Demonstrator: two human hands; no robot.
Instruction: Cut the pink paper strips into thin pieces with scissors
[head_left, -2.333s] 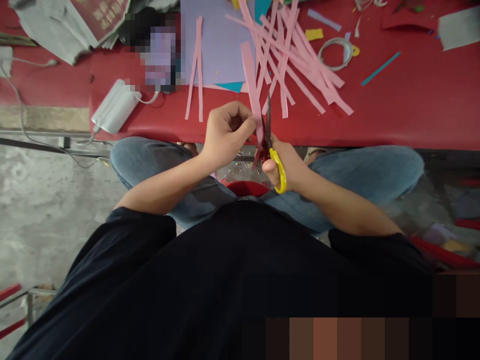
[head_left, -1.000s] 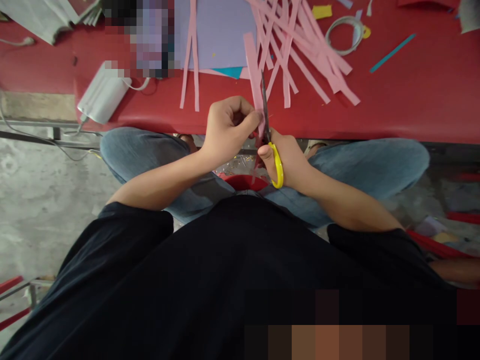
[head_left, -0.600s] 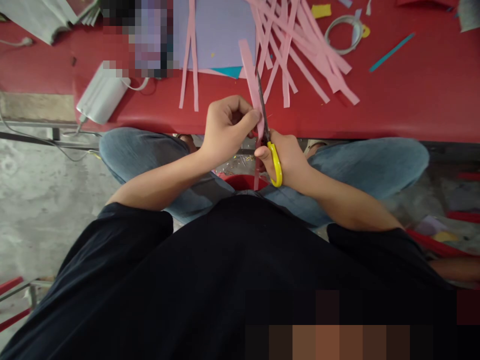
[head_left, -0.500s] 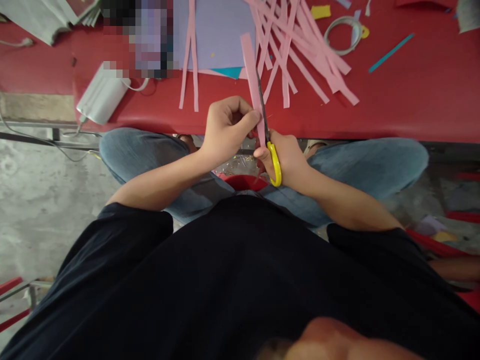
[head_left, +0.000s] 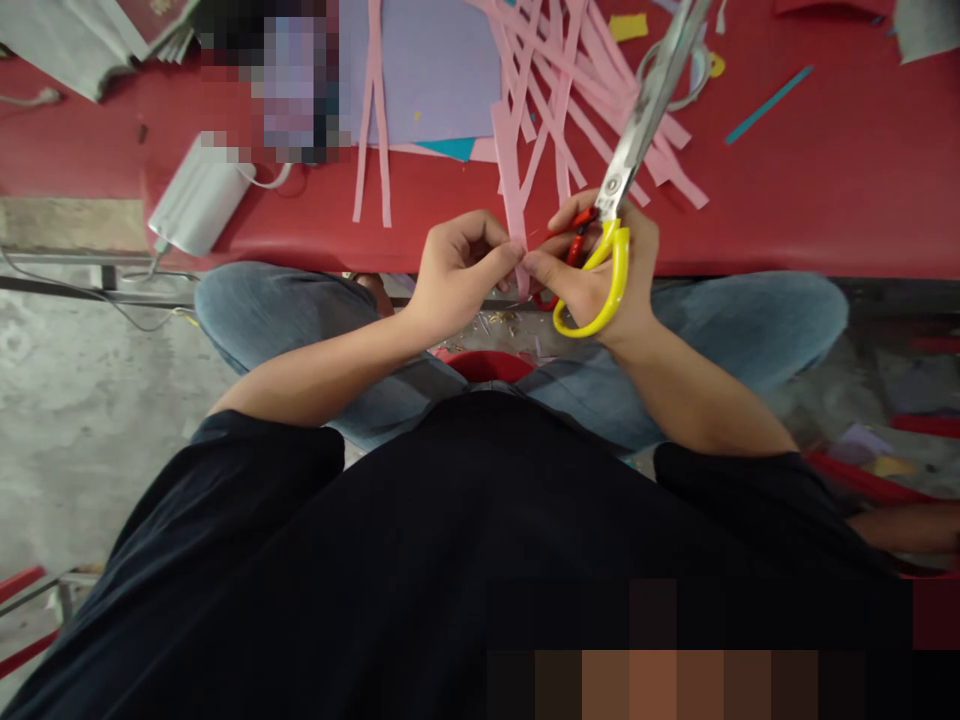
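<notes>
My left hand (head_left: 457,272) pinches the near end of a pink paper strip (head_left: 510,180) at the red table's front edge. My right hand (head_left: 600,275) holds scissors (head_left: 626,150) with a yellow and a red handle. Their shut blades point up and to the right, away from the strip. The right thumb and forefinger also touch the strip's near end, beside my left fingertips. The strip's far end lies on the table among other pink strips (head_left: 577,90).
On the red table (head_left: 825,190) lie a lilac sheet (head_left: 442,70), two pink strips (head_left: 371,120), a white power adapter (head_left: 199,195), a tape ring (head_left: 694,70), a teal sliver (head_left: 769,90) and papers (head_left: 90,35). A red bin (head_left: 487,365) sits between my knees.
The scissors were cutting along the strip with blades pointing away from me. Now my right hand has swung the blades up to the right, and its fingertips pinch the strip's end.
</notes>
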